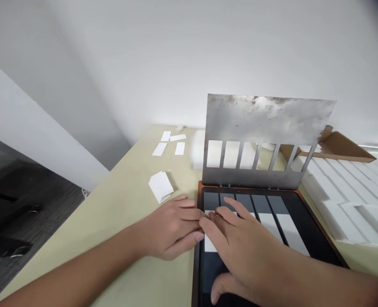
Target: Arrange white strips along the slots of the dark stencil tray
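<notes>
Against a white wall (163, 64), a yellowish surface (121, 213) is carrying an orange-rimmed black tray (310, 228), where flat white rectangular cards (289, 230) are lying side by side. My right hand (243, 243) is hovering or resting over them, thumb apart; my left hand (178, 226) is touching it at the tray's left edge, its grip unclear.

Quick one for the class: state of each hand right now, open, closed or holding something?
Left hand: loosely bent, fingertips partly hidden; whether it holds anything cannot be told.
Right hand: open, thumb spread wide, over the white cards.
</notes>
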The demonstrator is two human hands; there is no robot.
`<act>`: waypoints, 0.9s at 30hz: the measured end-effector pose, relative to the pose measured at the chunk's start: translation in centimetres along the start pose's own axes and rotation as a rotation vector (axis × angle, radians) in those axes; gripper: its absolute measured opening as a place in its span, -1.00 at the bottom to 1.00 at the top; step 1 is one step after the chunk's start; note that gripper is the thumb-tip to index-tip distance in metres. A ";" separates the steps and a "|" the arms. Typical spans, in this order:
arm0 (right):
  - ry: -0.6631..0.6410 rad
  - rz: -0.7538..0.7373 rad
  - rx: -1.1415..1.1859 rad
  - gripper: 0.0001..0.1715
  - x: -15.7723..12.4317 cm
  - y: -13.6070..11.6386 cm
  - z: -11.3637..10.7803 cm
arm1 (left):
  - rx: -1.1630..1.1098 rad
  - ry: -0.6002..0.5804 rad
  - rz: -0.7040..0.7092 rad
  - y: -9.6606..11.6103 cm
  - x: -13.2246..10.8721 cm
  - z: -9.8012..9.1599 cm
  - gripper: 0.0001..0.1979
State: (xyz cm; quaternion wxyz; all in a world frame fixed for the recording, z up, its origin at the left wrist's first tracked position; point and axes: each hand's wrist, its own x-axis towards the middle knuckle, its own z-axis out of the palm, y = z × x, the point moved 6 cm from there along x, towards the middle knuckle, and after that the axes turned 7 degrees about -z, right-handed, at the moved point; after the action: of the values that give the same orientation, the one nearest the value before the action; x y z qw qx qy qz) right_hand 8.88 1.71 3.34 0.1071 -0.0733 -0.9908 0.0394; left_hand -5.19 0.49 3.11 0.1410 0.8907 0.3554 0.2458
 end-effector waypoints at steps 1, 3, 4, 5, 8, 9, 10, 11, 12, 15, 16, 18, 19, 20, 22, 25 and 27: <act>0.003 0.004 0.005 0.29 0.1 0.0 0.0 | -0.002 0.007 0.001 0.0 0.1 0.0 -0.73; -0.010 0.011 0.014 0.26 0.3 0.0 0.1 | -0.007 0.031 0.010 0.0 0.1 -0.2 -0.71; -0.025 0.017 0.017 0.24 0.5 0.1 0.1 | -0.008 0.051 0.019 0.0 0.0 -0.3 -0.70; -0.045 0.025 0.016 0.19 0.6 0.3 0.0 | -0.009 0.081 0.031 -0.1 -0.1 -0.5 -0.68; -0.106 0.037 0.026 0.06 0.8 0.9 -0.3 | -0.005 0.215 0.065 -0.3 -0.7 -1.3 -0.62; -0.114 0.037 0.036 0.04 0.8 1.2 -0.6 | 0.000 0.266 0.065 -0.4 -1.1 -1.6 -0.61; -0.120 0.036 0.049 0.00 0.8 1.4 -0.8 | 0.006 0.316 0.056 -0.5 -1.4 -1.9 -0.61; -0.125 0.035 0.065 -0.05 0.8 1.7 -1.1 | 0.014 0.362 0.042 -0.5 -1.7 -2.2 -0.61; -0.129 0.036 0.083 -0.11 0.8 1.9 -1.3 | 0.021 0.400 0.028 -0.5 -2.0 -2.4 -0.61; -0.143 0.048 0.146 -0.29 0.8 2.8 -1.7 | 0.025 0.441 0.067 0.6 -2.5 -2.4 -0.57; -0.143 0.050 0.162 -0.31 0.9 3.0 -1.7 | 0.025 0.406 0.118 1.3 -2.4 -2.1 -0.53; -0.140 0.054 0.183 -0.34 1.0 3.4 -1.7 | 0.039 0.274 0.222 2.7 -2.0 -1.0 -0.45; -0.138 0.056 0.188 -0.36 1.0 3.5 -1.7 | 0.055 0.205 0.256 3.2 -1.8 -0.5 -0.41; -0.136 0.059 0.192 -0.38 1.1 3.6 -1.6 | 0.076 0.145 0.273 3.6 -1.6 0.0 -0.38; -0.124 0.064 0.202 -0.42 1.1 3.8 -1.6 | 0.110 0.081 0.267 3.9 -1.1 0.5 -0.37; -0.108 0.059 0.209 -0.48 1.2 3.7 -1.8 | 0.125 0.055 0.244 3.6 -0.9 0.6 -0.38; -0.114 0.052 0.201 -0.49 1.2 3.7 -1.9 | 0.130 0.049 0.232 3.3 -1.0 0.6 -0.38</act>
State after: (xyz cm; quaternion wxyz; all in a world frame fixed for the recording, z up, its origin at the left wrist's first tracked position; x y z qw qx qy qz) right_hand 8.63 5.63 5.08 0.0564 -0.0854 -0.9841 0.1453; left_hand -3.62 -2.57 3.74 0.0448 0.9267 0.2687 0.2587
